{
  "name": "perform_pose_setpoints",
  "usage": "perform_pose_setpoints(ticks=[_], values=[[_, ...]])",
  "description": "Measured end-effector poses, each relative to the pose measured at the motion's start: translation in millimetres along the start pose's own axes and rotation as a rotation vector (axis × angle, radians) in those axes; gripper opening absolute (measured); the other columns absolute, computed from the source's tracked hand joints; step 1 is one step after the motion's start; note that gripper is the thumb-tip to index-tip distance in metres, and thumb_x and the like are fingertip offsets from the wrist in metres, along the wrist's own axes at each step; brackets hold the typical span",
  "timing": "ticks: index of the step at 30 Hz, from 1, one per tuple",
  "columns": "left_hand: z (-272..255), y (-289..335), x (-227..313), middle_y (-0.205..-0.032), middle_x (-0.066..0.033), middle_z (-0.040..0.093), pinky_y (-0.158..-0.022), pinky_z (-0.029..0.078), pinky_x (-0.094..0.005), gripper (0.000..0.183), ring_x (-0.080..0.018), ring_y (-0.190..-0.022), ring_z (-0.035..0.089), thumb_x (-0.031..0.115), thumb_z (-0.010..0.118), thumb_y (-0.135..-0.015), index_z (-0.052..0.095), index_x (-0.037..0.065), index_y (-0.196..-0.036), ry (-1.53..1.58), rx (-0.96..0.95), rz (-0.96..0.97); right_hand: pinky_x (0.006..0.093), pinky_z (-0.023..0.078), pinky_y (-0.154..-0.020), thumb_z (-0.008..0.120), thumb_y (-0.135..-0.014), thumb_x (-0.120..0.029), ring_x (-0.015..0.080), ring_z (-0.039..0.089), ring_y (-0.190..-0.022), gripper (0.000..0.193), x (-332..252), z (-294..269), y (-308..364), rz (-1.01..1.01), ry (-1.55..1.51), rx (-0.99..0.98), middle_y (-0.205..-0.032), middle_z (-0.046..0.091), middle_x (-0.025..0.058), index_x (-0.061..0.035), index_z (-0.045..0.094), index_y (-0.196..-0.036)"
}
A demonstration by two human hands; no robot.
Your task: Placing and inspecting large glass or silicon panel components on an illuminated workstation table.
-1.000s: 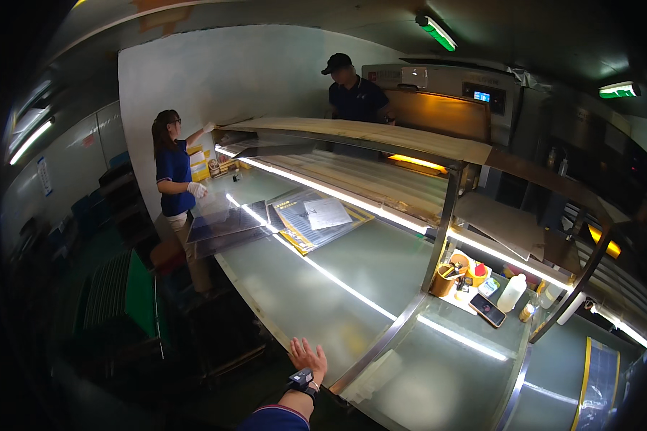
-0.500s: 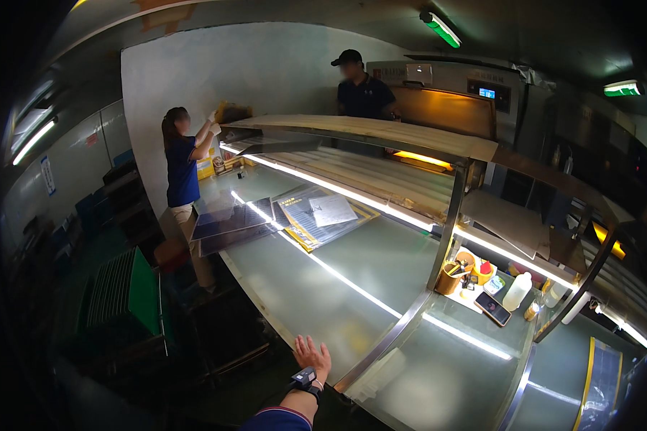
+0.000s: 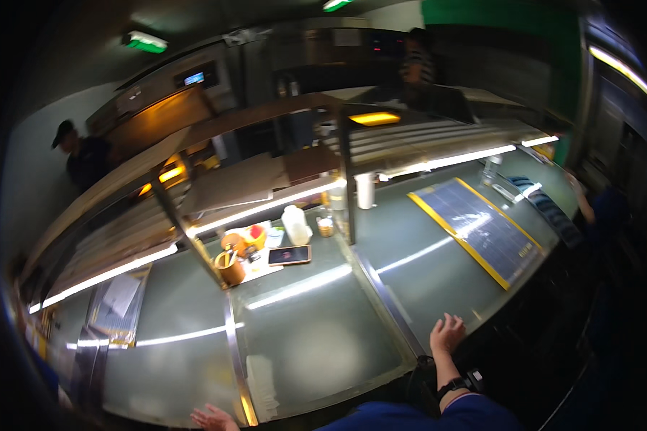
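Note:
My right hand (image 3: 447, 334) is held at the near edge of the glass-topped light table (image 3: 323, 359), fingers apart and nothing in them. A dark strapped device (image 3: 461, 384) is on that wrist. My left hand (image 3: 213, 418) is low at the table's front edge, beside a metal strip; its fingers look spread and hold nothing, though slightly blurred. Nearest to my right hand lies a dark panel with yellow edges (image 3: 474, 230). A phone (image 3: 290, 255), a white bottle (image 3: 295, 225) and an orange-brown cup of tools (image 3: 230, 268) stand farther back on the table.
A raised shelf on metal posts (image 3: 346, 172) runs above the table's far side, with lit tubes (image 3: 449, 161) under it. Another framed panel with a paper sheet (image 3: 121, 296) lies at left. One co-worker (image 3: 83, 154) stands behind the shelf; another's hand (image 3: 579, 194) is at the far right.
The view has swung to the right, bringing the yellow-edged panel and another co-worker at the right into fuller sight. Two hands of mine now show where one did before.

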State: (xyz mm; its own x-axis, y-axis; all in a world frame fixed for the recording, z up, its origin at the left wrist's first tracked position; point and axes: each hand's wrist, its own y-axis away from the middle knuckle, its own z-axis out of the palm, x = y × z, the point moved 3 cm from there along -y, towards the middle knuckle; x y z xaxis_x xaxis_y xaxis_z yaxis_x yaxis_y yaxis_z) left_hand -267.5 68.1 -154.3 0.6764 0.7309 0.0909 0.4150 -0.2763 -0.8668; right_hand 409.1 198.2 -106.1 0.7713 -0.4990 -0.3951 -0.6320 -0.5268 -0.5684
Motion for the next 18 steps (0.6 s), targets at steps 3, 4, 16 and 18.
perform_pose_setpoints(ticks=[3,4,16,18], values=[[-2,8,18,-0.117,-0.035,0.049,-0.093,0.037,-0.0613,0.053,-0.0511,-0.109,0.046,0.03,0.058,-0.085,0.05,-0.011,-0.117,0.046,-0.094,-0.017,0.0483,0.037,-0.091,0.062,-0.079,-0.021,0.0353,0.045,-0.109,0.028,13,-11,-6,0.009,0.023,0.03,-0.114,0.049,0.015,-0.0122,0.059,-0.106],[1,7,11,-0.117,-0.035,0.049,-0.093,0.037,-0.0613,0.053,-0.0511,-0.109,0.046,0.03,0.058,-0.085,0.05,-0.011,-0.117,0.032,-0.08,-0.023,0.0483,0.037,-0.091,0.062,-0.079,-0.021,0.0353,0.045,-0.109,0.028,6,-13,-3,0.006,0.004,0.023,-0.114,0.049,0.015,-0.0122,0.059,-0.106],[-21,-10,12,-0.141,-0.022,0.035,-0.107,0.024,-0.0501,0.053,-0.0364,-0.133,0.029,0.03,0.057,-0.084,0.047,0.001,-0.127,0.093,-0.482,-0.51,0.0439,0.045,-0.086,0.06,-0.084,-0.018,0.0311,0.052,-0.105,0.028,18,-20,4,-0.003,0.106,-0.054,-0.11,0.053,0.0123,-0.0104,0.058,-0.111],[-22,-10,7,-0.141,-0.0207,0.035,-0.106,0.026,-0.0492,0.053,-0.0346,-0.133,0.029,0.031,0.057,-0.084,0.047,0.002,-0.127,0.06,-0.451,-0.49,0.0432,0.046,-0.084,0.06,-0.083,-0.017,0.0307,0.053,-0.102,0.027,14,-16,5,-0.04,0.111,-0.024,-0.109,0.053,0.0118,-0.0106,0.058,-0.109]])
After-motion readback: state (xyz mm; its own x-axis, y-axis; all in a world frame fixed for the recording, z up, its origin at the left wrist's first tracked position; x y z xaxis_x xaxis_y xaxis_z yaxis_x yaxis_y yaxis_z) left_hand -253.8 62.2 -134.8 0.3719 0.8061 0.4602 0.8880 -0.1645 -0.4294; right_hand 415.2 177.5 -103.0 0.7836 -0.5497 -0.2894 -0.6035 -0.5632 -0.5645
